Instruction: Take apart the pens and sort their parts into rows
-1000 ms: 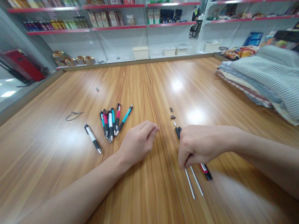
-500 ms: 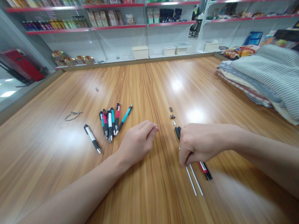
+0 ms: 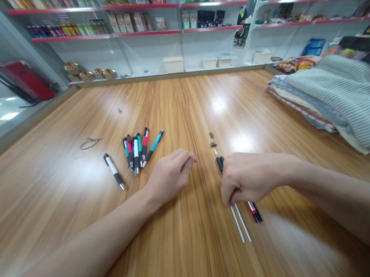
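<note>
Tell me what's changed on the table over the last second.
The right hand nudged the left white refill tube rightward, so its near end now lies closer to the other white tube. Whether the fingers grip them is hidden. The left hand, the pen cluster and the red-and-black pen part stayed put.

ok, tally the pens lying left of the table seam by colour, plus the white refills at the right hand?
Teal pens: 3
Red pens: 2
White pens: 2
White refills, tops under the right hand: 2
Total: 9
Red-black piece by that hand not counted: partly hidden.
</note>
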`<state>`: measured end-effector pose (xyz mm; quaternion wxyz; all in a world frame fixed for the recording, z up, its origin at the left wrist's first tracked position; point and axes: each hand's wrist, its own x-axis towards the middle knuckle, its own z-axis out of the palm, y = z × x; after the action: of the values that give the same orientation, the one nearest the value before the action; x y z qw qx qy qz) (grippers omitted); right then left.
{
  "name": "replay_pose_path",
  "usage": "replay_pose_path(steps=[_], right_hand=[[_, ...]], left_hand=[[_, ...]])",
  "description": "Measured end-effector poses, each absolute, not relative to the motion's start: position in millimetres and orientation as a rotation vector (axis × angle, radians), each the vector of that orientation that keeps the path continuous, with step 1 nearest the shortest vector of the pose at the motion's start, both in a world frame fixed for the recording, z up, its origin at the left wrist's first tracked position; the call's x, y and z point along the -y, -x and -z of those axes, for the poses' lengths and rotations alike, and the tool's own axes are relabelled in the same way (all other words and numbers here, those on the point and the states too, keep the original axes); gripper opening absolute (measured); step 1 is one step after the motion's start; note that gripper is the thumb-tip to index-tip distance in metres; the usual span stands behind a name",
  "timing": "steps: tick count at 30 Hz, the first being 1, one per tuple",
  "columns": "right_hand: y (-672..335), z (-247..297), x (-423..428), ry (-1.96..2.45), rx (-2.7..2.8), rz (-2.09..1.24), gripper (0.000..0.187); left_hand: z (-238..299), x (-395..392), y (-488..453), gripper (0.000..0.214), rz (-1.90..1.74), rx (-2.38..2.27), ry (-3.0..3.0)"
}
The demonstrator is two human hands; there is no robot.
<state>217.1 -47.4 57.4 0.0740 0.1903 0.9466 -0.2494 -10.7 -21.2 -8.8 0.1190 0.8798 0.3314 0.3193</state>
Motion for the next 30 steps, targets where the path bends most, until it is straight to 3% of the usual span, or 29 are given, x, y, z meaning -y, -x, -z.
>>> replay_pose_path(steps=[8, 11, 15, 20, 22, 24, 27, 30], right_hand=[[-222, -59, 44, -0.587, -3.019, 0.794, 0.014], [-218, -52, 41, -0.813, -3.274, 0.708, 0.014], [-208, -30, 37, -1.238, -3.507, 0.392, 0.040], [-199, -13, 38, -1.054, -3.560, 0.461, 0.020], [-200, -13, 36, -1.187, -3.558, 0.672, 0.019], [-203, -15, 31, -1.484, -3.437, 1.113, 0.020], [-214, -15, 19, -1.862, -2.942, 2.111, 0.028], [-228, -12, 4, -1.774, -2.366, 3.050, 0.026]], left_hand=[[5, 25, 12, 0.013, -0.983, -0.970, -2.501], [2, 32, 11, 0.049, -1.016, -0.947, -2.381], [4, 37, 8, 0.079, -0.983, -0.720, -2.307], [9, 36, 5, 0.089, -0.947, -0.554, -2.275], [9, 37, 5, 0.085, -0.960, -0.561, -2.229], [9, 38, 7, 0.083, -0.989, -0.611, -2.181], [8, 38, 9, 0.083, -1.049, -0.720, -2.129], [7, 37, 11, 0.076, -1.075, -0.781, -2.118]])
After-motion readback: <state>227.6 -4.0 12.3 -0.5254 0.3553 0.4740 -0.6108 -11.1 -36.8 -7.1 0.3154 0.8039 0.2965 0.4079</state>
